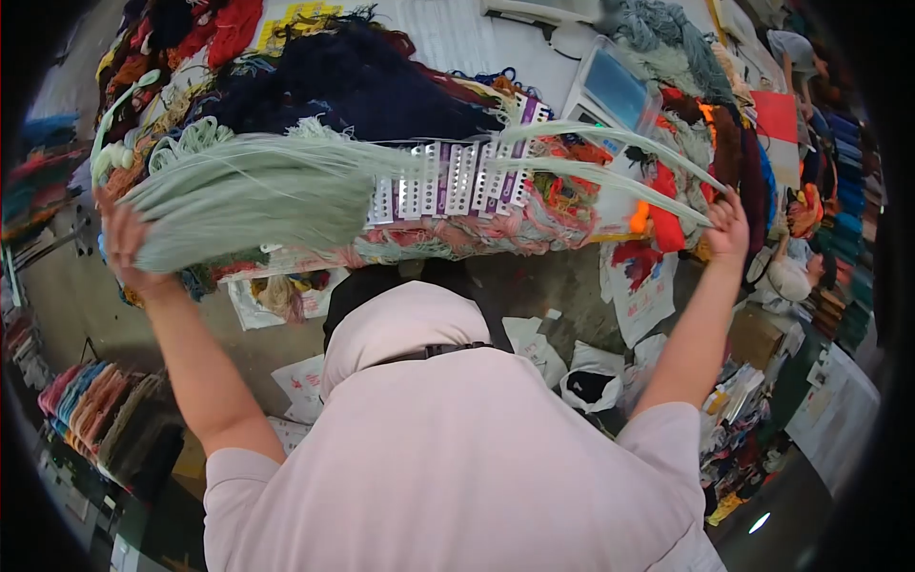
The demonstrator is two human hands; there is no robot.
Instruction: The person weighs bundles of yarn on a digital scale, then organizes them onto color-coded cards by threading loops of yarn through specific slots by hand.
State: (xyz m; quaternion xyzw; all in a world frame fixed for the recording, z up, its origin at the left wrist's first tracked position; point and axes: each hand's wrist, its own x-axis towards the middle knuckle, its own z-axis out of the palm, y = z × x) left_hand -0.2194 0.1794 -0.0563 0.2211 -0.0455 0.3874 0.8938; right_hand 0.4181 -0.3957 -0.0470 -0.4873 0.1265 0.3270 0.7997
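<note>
Over the table (538, 59), pale yarn (257, 191) spans left fingers (116, 229) to right fingers (728, 212)

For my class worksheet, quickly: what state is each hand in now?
Left hand: at the broad pale green bundle; blurred, grip cannot be told.
Right hand: closed, holding thin pale green strands.

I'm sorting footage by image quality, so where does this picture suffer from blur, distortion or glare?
Head view: strong wide-angle distortion, surroundings bowed, corners black; head view: blur, probably from motion, on the left hand and the pale green strands beside it, while the right hand looks somewhat crisper; head view: a small bright streak at lower right, possibly a reflection.
</note>
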